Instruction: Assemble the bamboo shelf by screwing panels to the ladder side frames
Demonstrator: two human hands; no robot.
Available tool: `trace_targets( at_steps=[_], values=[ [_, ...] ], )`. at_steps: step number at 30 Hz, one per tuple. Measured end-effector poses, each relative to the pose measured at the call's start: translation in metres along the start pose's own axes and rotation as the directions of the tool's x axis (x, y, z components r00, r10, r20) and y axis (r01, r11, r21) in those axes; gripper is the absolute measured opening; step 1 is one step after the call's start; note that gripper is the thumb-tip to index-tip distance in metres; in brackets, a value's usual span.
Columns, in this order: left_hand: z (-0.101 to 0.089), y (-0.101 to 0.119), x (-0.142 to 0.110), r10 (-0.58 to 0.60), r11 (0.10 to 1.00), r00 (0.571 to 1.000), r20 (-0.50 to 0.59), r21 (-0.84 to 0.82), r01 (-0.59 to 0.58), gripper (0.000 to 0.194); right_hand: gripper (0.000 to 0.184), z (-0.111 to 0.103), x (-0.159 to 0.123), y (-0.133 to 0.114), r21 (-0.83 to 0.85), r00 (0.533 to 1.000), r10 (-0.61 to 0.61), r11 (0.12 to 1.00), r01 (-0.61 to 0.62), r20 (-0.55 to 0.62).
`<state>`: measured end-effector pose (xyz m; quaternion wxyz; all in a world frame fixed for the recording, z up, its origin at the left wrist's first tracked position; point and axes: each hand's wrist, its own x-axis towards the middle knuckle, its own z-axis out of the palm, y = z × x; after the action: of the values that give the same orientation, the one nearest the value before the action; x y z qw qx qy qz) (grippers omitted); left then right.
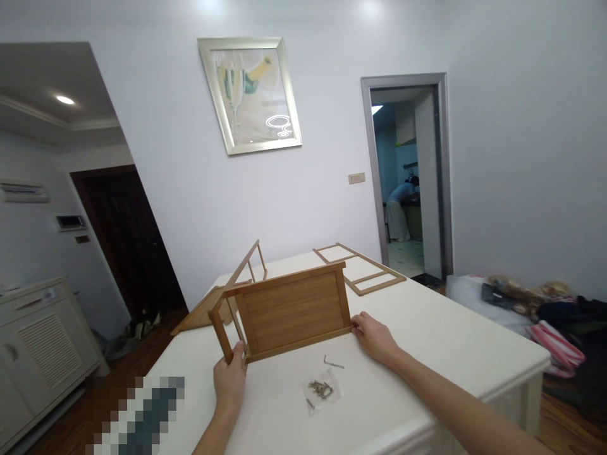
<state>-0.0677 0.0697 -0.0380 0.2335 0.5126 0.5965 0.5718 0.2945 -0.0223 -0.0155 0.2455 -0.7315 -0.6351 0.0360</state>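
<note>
A partly built bamboo shelf (291,309) stands on its edge on a white table (427,341). One flat board is joined to a side frame with legs. My left hand (230,379) grips the lower left corner of the shelf at the frame's leg. My right hand (372,333) holds the board's lower right corner, fingers curled against the edge. Just in front of the shelf lie a small hex key (332,362) and a clear bag of screws (321,390).
A second bamboo frame (361,267) lies flat at the table's far side, and another board (202,311) overhangs the left edge. A white cabinet (33,341) stands left. Bags and clothes (535,309) pile up right. Through the doorway a person (401,208) bends over a counter.
</note>
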Motion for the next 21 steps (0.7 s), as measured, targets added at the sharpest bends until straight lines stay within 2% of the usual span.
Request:
trace_targets(
  at_steps=[3,14,21],
  values=[
    [0.000,0.000,0.000,-0.024,0.999,0.998,0.059,-0.045,0.027,0.055,0.020,0.000,0.000,0.001,0.004,1.000,-0.005,1.000,0.005,-0.001],
    [0.009,-0.001,0.009,-0.016,0.994,0.993,0.113,-0.109,0.028,0.060,0.020,0.000,0.002,0.000,-0.008,1.000,-0.007,1.000,0.007,-0.002],
    [0.026,-0.001,0.032,-0.017,1.000,0.996,0.083,0.004,0.017,0.061,0.023,-0.001,0.001,-0.001,-0.017,1.000,-0.008,1.000,0.008,-0.007]
  ],
)
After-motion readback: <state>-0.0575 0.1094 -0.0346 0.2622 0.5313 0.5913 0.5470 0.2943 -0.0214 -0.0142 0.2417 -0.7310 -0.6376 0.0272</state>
